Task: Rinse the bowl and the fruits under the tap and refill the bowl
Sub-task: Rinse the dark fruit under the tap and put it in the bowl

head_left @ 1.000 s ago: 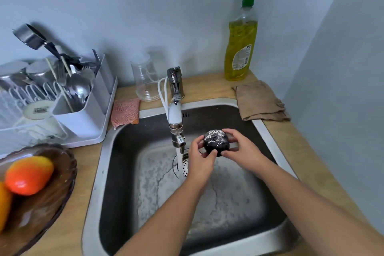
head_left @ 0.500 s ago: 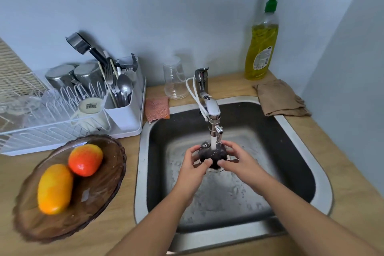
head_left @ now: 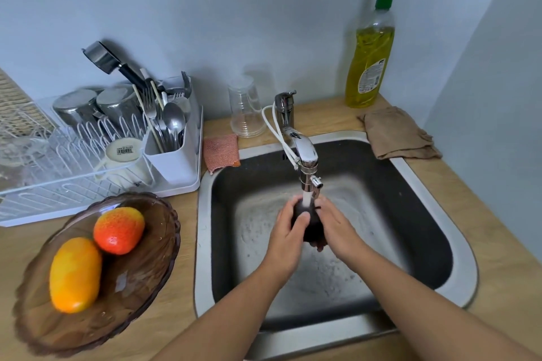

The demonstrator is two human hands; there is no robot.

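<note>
A dark round fruit [head_left: 311, 227] sits between both my hands over the sink [head_left: 457, 246], right under the running tap [head_left: 306, 155]. My left hand [head_left: 286, 237] grips its left side with the thumb across the front. My right hand [head_left: 337, 231] cups its right side. Water streams onto the top of the fruit. On the counter to the left stands a brown glass bowl [head_left: 140, 281] holding an orange-yellow mango [head_left: 74, 274] and a red-orange fruit [head_left: 118, 230].
A white dish rack [head_left: 96, 155] with cups and cutlery stands behind the bowl. A pink sponge [head_left: 220, 151] and an upturned clear cup [head_left: 245, 107] lie beside the tap base. A yellow dish soap bottle [head_left: 370, 53] and a brown cloth [head_left: 397, 133] occupy the back right corner.
The view has swung left and pulled back, bringing the whole bowl in. The dark fruit has moved from beside the spout to directly under the stream, and my hands close more around it.
</note>
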